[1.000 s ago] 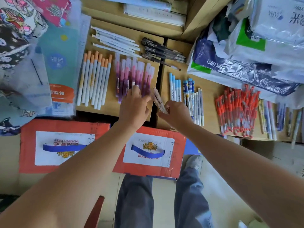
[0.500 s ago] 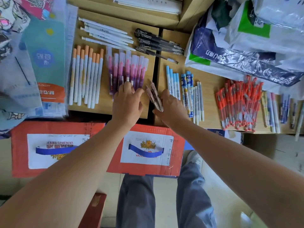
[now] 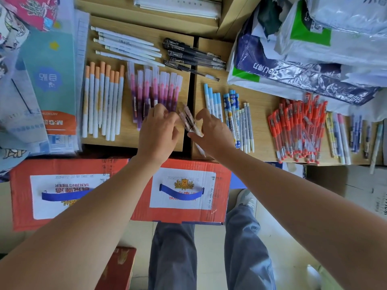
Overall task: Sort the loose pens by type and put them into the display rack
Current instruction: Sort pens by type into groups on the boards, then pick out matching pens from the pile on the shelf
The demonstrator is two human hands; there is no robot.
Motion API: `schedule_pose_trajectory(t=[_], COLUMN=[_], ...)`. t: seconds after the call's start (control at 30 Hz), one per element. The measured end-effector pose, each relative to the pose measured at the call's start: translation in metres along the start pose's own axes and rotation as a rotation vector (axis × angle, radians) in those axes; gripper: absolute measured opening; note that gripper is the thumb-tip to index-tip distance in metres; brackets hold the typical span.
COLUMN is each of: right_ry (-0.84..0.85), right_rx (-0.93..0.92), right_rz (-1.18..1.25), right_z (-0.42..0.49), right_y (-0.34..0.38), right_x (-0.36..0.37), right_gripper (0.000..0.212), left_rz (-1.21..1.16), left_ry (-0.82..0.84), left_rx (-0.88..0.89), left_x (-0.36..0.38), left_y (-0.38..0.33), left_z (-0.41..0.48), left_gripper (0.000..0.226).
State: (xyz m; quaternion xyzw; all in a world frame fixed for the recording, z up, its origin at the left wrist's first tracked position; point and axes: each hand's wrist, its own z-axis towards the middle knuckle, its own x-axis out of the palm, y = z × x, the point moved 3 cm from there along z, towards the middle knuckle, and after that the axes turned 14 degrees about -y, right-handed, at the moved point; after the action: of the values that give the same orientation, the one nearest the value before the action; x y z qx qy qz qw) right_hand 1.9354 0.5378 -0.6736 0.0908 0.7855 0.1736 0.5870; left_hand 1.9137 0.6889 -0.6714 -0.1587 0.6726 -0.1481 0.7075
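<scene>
While the right hand point(image 3: 212, 132) pinches wrapped pens point(image 3: 188, 120) above the mid-frame gap point(image 3: 193, 88), the left hand's point(image 3: 157, 133) grip unclear, one could drop through.

"YANJING BEER" upside down on red carton point(image 3: 72, 185), "M&G" on orange-teal packet point(image 3: 56, 122), probably "deli" on blue bag point(image 3: 261, 65)

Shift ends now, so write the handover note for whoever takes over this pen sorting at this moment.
Right hand grips a small bundle of pinkish clear-wrapped pens. Left hand rests on the near ends of the pink-purple sleeved pens; pinching or not, cannot tell.
Done: orange-capped white pens, slim white pens, black gel pens and light-blue capped pens lie in groups.
Left: place the bundle, tidy the loose red pens and the mixed pens far right; no display rack in view.
</scene>
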Motion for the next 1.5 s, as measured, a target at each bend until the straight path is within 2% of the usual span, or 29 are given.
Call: schedule_pose_trajectory(t=[0.17,0.33,0.67,0.8,0.93,1.07,1.2,1.37,1.5], right_ry=[-0.047,-0.142,-0.212,-0.240,-0.118,-0.068,-0.045,-0.140,-0.155], right_rx=[0.057,0.181,0.302,0.363,0.361,0.272,0.176,0.235,0.282], right_rz=[0.352,0.389,0.382,0.270,0.122,0.077,0.050,0.077,0.050], right_z=[-0.007,-0.022,-0.066,-0.083,-0.090,-0.085,-0.076,-0.072,-0.072], right_y=[-0.023,-0.089,-0.266,-0.341,-0.397,-0.419,-0.416,-0.426,-0.437], right_x=[-0.026,-0.060,-0.128,-0.149,-0.157,-0.154,-0.148,-0.149,-0.154], right_gripper=[0.013,0.007,0.007,0.007,0.017,0.022,0.022,0.021,0.035], left_rz=[-0.089,-0.187,-0.292,-0.249,-0.158,-0.058,0.051,0.077,0.066], left_ry=[-0.043,-0.003,0.176,0.258,0.340,0.332,0.349,0.359,0.351], left_rx=[0.067,0.101,0.136,0.144,0.144,0.148,0.147,0.135,0.139], left_x=[-0.010,0.000,0.081,0.121,0.158,0.176,0.183,0.184,0.187], left_y=[-0.027,-0.086,-0.267,-0.329,-0.369,-0.388,-0.395,-0.401,-0.409], left_z=[0.006,0.020,0.016,0.010,0.009,0.008,0.009,0.013,0.019], left_gripper=[0.011,0.007,0.014,0.016,0.016,0.033,0.037,0.033,0.028])
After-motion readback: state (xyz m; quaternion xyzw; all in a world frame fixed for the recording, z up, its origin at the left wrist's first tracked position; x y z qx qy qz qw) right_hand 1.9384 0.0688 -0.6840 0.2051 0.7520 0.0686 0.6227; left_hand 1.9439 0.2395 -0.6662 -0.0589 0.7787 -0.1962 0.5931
